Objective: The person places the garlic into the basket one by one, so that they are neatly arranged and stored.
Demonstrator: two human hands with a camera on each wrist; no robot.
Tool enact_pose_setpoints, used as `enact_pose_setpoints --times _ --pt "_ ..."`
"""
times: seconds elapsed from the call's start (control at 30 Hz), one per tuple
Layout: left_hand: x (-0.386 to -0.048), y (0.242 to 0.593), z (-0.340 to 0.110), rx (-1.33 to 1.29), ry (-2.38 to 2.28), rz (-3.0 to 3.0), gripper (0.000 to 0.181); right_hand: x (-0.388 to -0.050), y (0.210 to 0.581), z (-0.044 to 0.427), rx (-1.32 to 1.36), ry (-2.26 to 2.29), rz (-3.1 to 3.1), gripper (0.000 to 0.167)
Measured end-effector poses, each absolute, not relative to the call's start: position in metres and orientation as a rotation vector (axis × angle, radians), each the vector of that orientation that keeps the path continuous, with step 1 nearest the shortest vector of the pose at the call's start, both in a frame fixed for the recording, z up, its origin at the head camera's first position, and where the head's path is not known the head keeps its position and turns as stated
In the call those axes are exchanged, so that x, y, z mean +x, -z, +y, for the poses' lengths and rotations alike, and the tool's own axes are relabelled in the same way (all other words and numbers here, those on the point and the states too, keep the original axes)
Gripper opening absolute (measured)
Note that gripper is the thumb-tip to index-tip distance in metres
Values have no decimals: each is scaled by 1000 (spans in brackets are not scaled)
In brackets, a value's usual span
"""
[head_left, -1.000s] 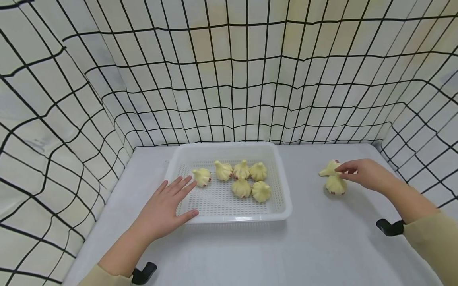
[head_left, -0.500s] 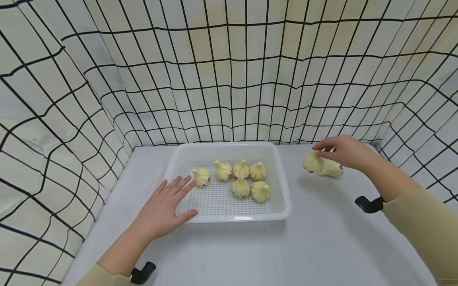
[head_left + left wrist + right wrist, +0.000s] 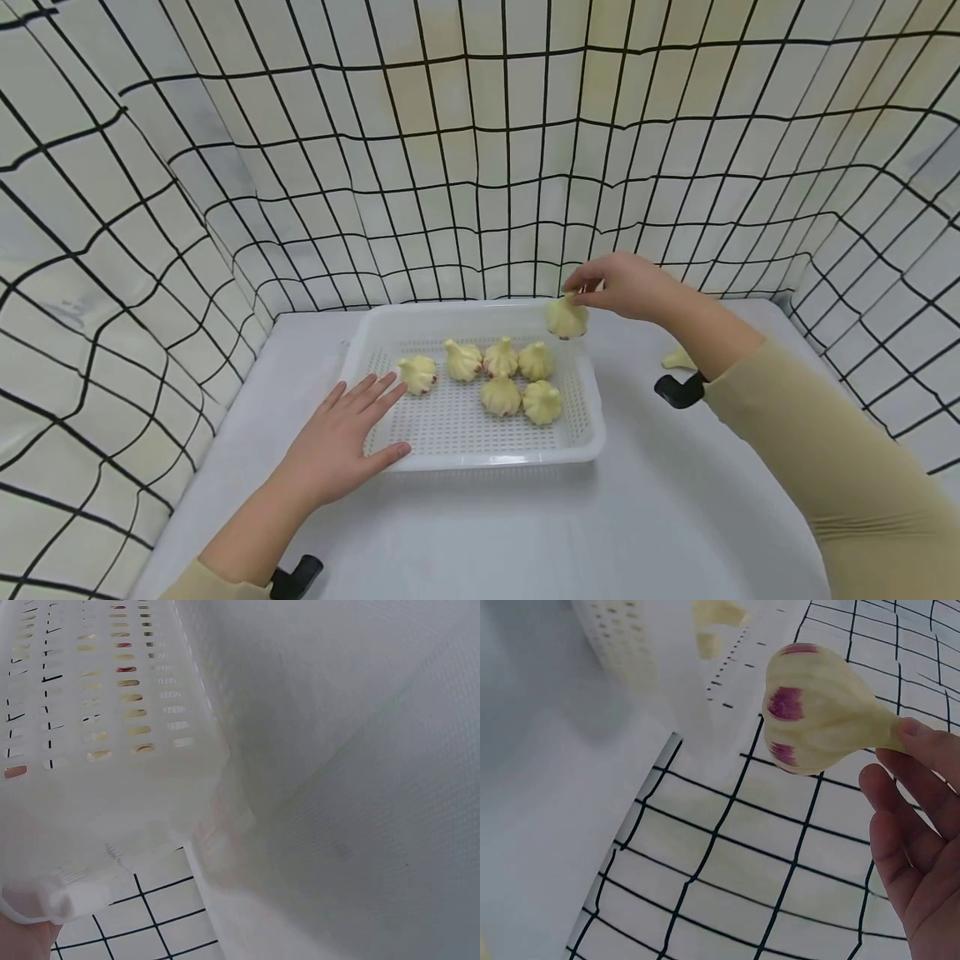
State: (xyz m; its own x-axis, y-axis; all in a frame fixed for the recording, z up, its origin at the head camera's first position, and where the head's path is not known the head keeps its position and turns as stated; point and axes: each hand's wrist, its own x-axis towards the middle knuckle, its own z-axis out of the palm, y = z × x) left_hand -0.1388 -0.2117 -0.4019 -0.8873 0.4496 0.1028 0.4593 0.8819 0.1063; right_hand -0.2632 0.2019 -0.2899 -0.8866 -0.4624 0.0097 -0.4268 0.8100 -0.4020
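Observation:
Between thumb and fingertips my right hand (image 3: 626,286) pinches a garlic bulb (image 3: 567,318) by its stem, holding it over the back right corner of the white basket (image 3: 487,458). Purple-red patches show on that bulb's base in the right wrist view, where the right hand (image 3: 922,825) grips the stem's end. Several garlic bulbs (image 3: 501,397) lie inside the basket. My left hand (image 3: 341,442) rests with spread, straight fingers on the basket's left front rim. The left wrist view shows the slotted basket wall (image 3: 112,787) close up and a bit of the hand.
Another garlic bulb (image 3: 678,359) lies on the white table (image 3: 510,542) to the right, partly hidden behind the right forearm. Black grid netting (image 3: 480,167) over white sheeting stands at the back and both sides. Each sleeve has a black wrist piece (image 3: 679,390).
My right hand has lifted one garlic bulb from the right of the table and carried it left to the basket's back right corner. The left hand has stayed put.

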Motion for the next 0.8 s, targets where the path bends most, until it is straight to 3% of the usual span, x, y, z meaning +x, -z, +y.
enact_pose_setpoints --times 0.8 --pt "-141 403 -212 -732 227 -2939 81 -284 291 64 -1022 537 2667 19"
